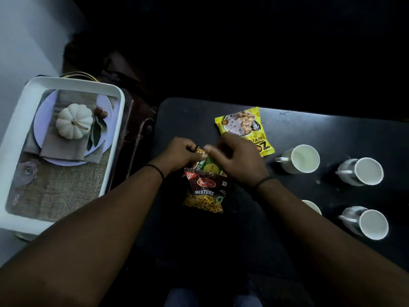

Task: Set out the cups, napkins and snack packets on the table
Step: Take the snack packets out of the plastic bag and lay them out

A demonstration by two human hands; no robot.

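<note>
My left hand (179, 152) pinches the top of a stack of snack packets over the dark table (298, 129). The front one is a dark red "Mixture" packet (204, 192); a green packet (208, 166) shows behind it. My right hand (238, 159) is at the green packet's upper edge, its fingers blurred, so its grip is unclear. A yellow snack packet (245, 129) lies flat just beyond my right hand. Several white cups stand to the right: one near the yellow packet (303, 159), one farther right (363, 171), one at the front right (369, 223), and one mostly hidden behind my right forearm (313, 206).
A white tray (13, 138) with a printed pumpkin-and-plate picture sits to the left on a dark wooden stand (132, 129), off the table. The room beyond the table is dark. No napkins are in view.
</note>
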